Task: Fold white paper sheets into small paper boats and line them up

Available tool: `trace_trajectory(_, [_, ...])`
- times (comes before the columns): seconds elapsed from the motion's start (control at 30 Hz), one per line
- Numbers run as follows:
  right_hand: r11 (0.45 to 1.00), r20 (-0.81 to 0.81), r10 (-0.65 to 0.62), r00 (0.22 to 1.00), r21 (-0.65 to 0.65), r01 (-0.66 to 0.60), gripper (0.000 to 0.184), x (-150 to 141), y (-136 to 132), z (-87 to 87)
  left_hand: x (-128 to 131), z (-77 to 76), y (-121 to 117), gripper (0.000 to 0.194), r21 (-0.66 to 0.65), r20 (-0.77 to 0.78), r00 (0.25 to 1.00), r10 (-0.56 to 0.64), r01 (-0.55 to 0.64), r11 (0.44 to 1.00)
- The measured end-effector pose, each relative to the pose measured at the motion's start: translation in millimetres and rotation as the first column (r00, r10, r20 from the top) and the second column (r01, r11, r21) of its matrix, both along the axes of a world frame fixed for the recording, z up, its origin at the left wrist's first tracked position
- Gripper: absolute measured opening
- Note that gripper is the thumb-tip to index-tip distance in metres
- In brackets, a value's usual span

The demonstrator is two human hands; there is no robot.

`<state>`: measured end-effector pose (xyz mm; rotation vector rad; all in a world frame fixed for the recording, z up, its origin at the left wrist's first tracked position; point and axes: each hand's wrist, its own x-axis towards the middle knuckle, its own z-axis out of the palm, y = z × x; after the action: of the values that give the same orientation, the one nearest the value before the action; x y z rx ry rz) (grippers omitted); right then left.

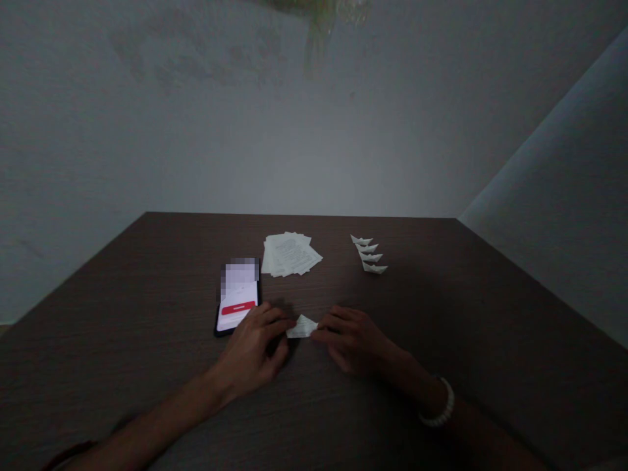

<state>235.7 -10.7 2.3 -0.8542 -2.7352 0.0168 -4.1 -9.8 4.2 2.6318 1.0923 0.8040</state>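
Observation:
A small folded piece of white paper [302,326] lies on the dark wooden table [147,314] between my hands. My left hand [255,350] pinches its left end with curled fingertips. My right hand [350,340], a white bead bracelet on its wrist, pinches the right end. Both hands rest on the table surface.
A phone [237,297] with a lit screen lies just left of my left hand. A loose stack of printed paper sheets [290,254] sits further back. Several folded paper boats [370,255] stand in a row at the back right. Grey walls rise behind the table.

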Motion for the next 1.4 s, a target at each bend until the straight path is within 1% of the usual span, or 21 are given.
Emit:
trace_trajectory(0.17, [1.000,0.036,-0.023,0.999,0.019,0.023,0.034,-2.0,-2.4,-0.8,1.3,3.3,-0.6,0.026,-0.057,0.031,0.999,-0.016,0.017,0.998])
trace_trajectory(0.3, [0.999,0.049,-0.037,0.998,0.019,0.037,0.035,-4.2,-4.1,-0.8,3.6,0.9,1.9,0.018,-0.085,0.047,0.998,0.044,-0.040,0.996])
trace_trajectory(0.4, [0.999,0.025,-0.035,0.999,0.023,0.035,0.035,-4.7,-4.8,-1.4,3.9,-3.1,3.3,0.014,-0.078,0.021,0.997,0.073,-0.071,0.994])
trace_trajectory(0.53, [0.999,-0.031,-0.048,0.998,0.009,0.049,0.029,-5.2,-5.1,-4.2,3.0,-4.9,3.2,0.014,-0.083,-0.016,0.997,0.071,-0.072,0.994])
trace_trajectory(0.7, [0.998,-0.101,-0.062,0.993,-0.002,0.062,0.017,-8.6,-4.3,-3.6,2.8,-6.8,3.8,0.017,-0.060,0.018,0.999,0.047,-0.046,0.997])
trace_trajectory(0.8, [1.000,-0.093,-0.022,0.995,0.000,0.022,0.013,-11.1,-3.1,-1.2,2.6,-12.0,4.2,0.019,-0.064,0.061,0.997,0.049,-0.045,0.997])
trace_trajectory(0.9, [1.000,-0.044,0.014,0.999,-0.010,-0.015,0.011,-13.4,-2.6,0.3,2.2,-16.6,4.5,0.021,-0.095,0.101,0.994,0.030,-0.020,0.995])
trace_trajectory(0.97, [1.000,-0.005,0.020,1.000,-0.022,-0.020,0.013,-14.5,-2.9,1.0,2.0,-17.1,4.7,0.023,-0.127,0.124,0.992,0.015,0.001,0.992])
trace_trajectory(1.07, [0.999,0.024,0.028,0.999,-0.037,-0.027,0.019,-15.3,-4.1,2.5,2.4,-14.4,5.1,0.025,-0.156,0.151,0.988,0.023,0.001,0.988])
trace_trajectory(1.27, [0.997,0.022,0.028,0.999,-0.069,-0.026,0.026,-14.9,-5.2,5.5,3.6,-7.7,5.2,0.026,-0.179,0.159,0.983,0.088,-0.059,0.982])
trace_trajectory(1.4, [0.996,0.014,0.029,0.999,-0.080,-0.028,0.028,-14.2,-5.2,5.2,3.9,-6.8,4.6,0.026,-0.237,0.105,0.985,0.138,-0.110,0.965])
